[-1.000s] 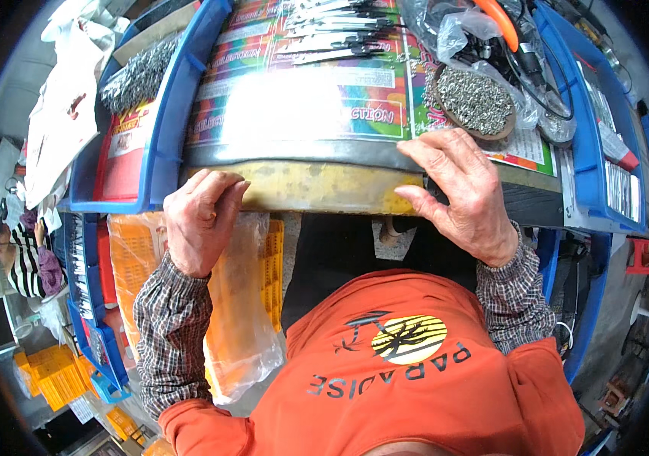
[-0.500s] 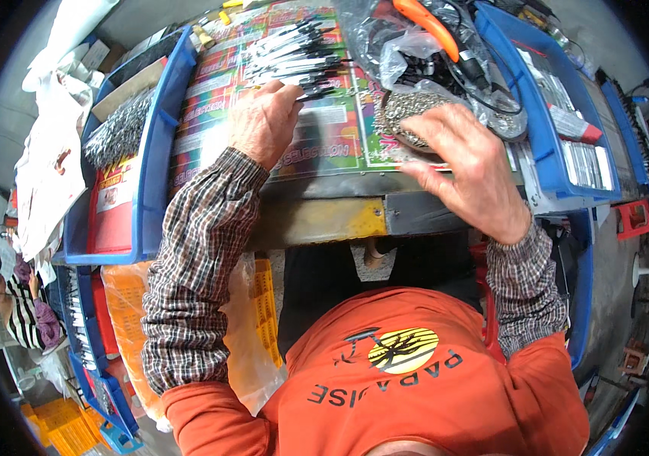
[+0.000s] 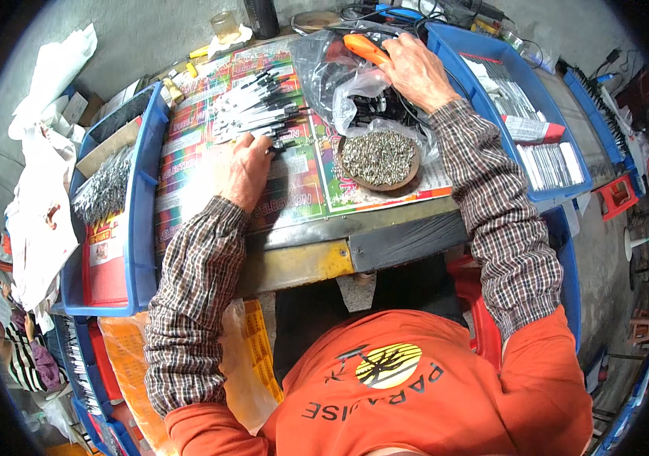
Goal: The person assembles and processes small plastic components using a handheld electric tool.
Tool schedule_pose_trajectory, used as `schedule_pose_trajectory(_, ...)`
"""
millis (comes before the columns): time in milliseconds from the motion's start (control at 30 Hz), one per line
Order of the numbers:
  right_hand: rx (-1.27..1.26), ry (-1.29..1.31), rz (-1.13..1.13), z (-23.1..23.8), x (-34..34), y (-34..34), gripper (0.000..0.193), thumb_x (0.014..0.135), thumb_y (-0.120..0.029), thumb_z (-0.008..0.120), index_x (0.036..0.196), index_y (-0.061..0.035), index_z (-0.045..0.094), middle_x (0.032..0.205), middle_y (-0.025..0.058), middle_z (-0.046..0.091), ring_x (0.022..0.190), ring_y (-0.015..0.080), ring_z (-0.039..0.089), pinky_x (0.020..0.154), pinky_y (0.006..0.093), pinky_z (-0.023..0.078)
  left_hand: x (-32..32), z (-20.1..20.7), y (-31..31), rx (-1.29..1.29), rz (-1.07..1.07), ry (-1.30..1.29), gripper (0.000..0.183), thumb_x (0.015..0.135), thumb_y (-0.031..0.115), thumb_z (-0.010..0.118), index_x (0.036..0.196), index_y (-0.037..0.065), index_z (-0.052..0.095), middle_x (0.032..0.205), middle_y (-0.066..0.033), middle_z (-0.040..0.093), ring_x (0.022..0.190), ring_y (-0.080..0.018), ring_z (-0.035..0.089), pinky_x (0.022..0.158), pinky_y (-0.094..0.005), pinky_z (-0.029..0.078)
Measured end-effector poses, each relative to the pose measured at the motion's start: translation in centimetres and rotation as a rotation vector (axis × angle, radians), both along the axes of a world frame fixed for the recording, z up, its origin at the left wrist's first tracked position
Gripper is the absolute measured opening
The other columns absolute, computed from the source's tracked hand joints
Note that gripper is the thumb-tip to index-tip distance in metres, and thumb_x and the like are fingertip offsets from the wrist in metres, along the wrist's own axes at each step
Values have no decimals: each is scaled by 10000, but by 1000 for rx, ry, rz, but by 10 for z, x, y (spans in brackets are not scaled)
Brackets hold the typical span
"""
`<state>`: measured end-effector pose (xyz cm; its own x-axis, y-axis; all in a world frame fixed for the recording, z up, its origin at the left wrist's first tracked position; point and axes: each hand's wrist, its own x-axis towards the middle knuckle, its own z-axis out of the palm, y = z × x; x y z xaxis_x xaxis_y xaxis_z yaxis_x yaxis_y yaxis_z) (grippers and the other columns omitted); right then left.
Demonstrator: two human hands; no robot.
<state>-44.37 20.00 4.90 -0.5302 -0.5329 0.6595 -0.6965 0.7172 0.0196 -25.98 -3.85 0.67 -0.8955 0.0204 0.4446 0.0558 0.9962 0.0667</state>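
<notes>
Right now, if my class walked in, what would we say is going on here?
At a bench, a person's left hand is at the near edge of a pile of thin black-and-white pieces; whether it grips one is unclear. The right hand is at the end of an orange-handled tool, its grip partly hidden. A round dish of small metal bits sits nearer the bench edge, with blue bins on both sides.
</notes>
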Motion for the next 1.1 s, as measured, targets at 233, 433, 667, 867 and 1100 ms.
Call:
schedule_pose_trajectory(233, 114, -125, -161, -4, -16, -13, 358, 744, -264, 631, 918, 44, 571, 864, 215, 607, 770, 331, 626, 676, 411, 503, 6, 5, 5, 102, -40, -49, 140, 759, 147, 618, 884, 92, 588, 804, -107, 551, 793, -296, 546, 692, -394, 425)
schedule_pose_trajectory(433, 178, -120, -179, 2, -21, -19, 373, 704, -321, 681, 872, 4, 606, 841, 199, 633, 791, 322, 632, 670, 404, 502, 5, 7, 3, 78, 1, -87, 131, 767, 156, 608, 883, 95, 606, 855, -89, 563, 809, -297, 563, 682, -385, 442)
schedule_pose_trajectory(667, 186, -201, -124, 7, -30, 3, 337, 784, -310, 573, 908, 1, 536, 809, 200, 605, 785, 345, 602, 679, 429, 465, 3, -1, -2, 65, -39, -98, 124, 763, 153, 605, 868, 89, 622, 870, -90, 546, 849, -279, 553, 715, -378, 449)
schedule_pose_trajectory(867, -536, -491, 221, 56, 14, 19, 394, 790, -270, 583, 1055, 18, 533, 773, 80, 593, 693, 136, 561, 624, 286, 464, 9, 0, -1, -12, -83, -11, 130, 735, 148, 632, 807, 54, 579, 882, -114, 521, 854, -304, 527, 748, -404, 413)
schedule_pose_trajectory(1100, -1167, -486, 985, 92, 80, 13, 277, 875, -249, 531, 993, 0, 500, 709, 47, 522, 591, 115, 546, 500, 232, 443, 25, 4, -2, 69, -113, 43, 113, 771, 105, 593, 846, 42, 535, 765, -145, 579, 737, -322, 557, 675, -407, 427)
